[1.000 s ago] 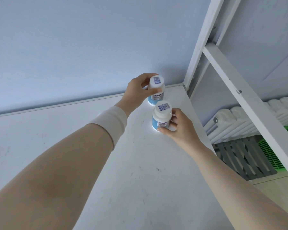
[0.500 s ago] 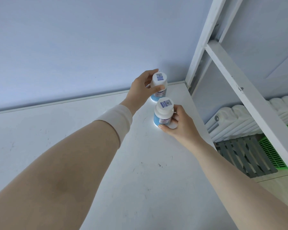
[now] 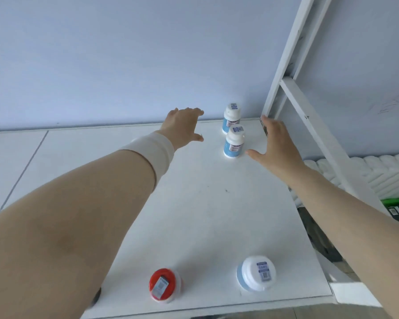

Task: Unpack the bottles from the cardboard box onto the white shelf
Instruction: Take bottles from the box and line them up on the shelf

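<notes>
Two small white bottles with blue labels stand upright at the far right corner of the white shelf [image 3: 194, 203]: the rear bottle [image 3: 231, 117] and the front bottle [image 3: 234, 142]. My left hand [image 3: 182, 126] hovers to their left, fingers spread, holding nothing. My right hand [image 3: 276, 146] is just right of the front bottle, fingers straight and apart from it. Near the shelf's front edge stand a red-capped bottle [image 3: 162, 287] and a wider white-capped bottle [image 3: 257, 275]. The cardboard box is out of view.
A white shelf post [image 3: 286, 58] and a slanted brace [image 3: 318, 134] rise at the right. A white radiator [image 3: 364, 176] sits beyond the shelf's right edge, with dark and green items below it. The pale blue wall backs the shelf.
Both hands have let go of the two small bottles and drawn back with fingers spread. The view has tilted down, bringing two more bottles at the front edge into sight.
</notes>
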{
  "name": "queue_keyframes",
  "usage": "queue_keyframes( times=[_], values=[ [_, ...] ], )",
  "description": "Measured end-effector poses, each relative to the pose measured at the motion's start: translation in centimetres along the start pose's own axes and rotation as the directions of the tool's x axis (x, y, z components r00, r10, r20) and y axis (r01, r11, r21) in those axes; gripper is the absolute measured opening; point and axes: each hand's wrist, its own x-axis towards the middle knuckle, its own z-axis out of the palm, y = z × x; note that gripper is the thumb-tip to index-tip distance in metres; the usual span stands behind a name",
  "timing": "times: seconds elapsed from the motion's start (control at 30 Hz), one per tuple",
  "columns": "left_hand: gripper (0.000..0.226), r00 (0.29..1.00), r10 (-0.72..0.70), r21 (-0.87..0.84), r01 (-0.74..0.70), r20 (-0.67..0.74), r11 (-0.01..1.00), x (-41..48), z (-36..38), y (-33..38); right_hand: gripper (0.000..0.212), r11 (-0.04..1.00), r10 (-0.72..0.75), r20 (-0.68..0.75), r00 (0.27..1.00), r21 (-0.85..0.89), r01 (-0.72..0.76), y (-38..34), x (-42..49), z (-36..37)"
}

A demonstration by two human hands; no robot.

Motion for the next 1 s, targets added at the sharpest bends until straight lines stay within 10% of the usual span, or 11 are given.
queue_keyframes(
  times=[0.2, 0.57, 1.0],
  values=[
    [0.069, 0.999, -0.018, 0.333, 0.029, -0.037, 0.942, -13.2, -2.9, -0.9, 0.078, 0.928, -0.196, 0.125, 0.973, -0.296, 0.225, -6.9, -7.0, -2.1],
    [0.066, 0.950, -0.301, 0.349, 0.310, -0.081, 0.885, -35.5, -8.6, -11.2, 0.077, 0.777, -0.325, 0.352, 0.878, -0.430, 0.460, -26.4, -17.4, 0.4],
    [0.072, 0.612, -0.791, 0.180, 0.780, -0.014, 0.600, -72.4, -7.7, -37.3, 0.064, 0.530, -0.574, 0.576, 0.582, -0.281, 0.800, -62.4, -34.3, 19.1]
  ],
)
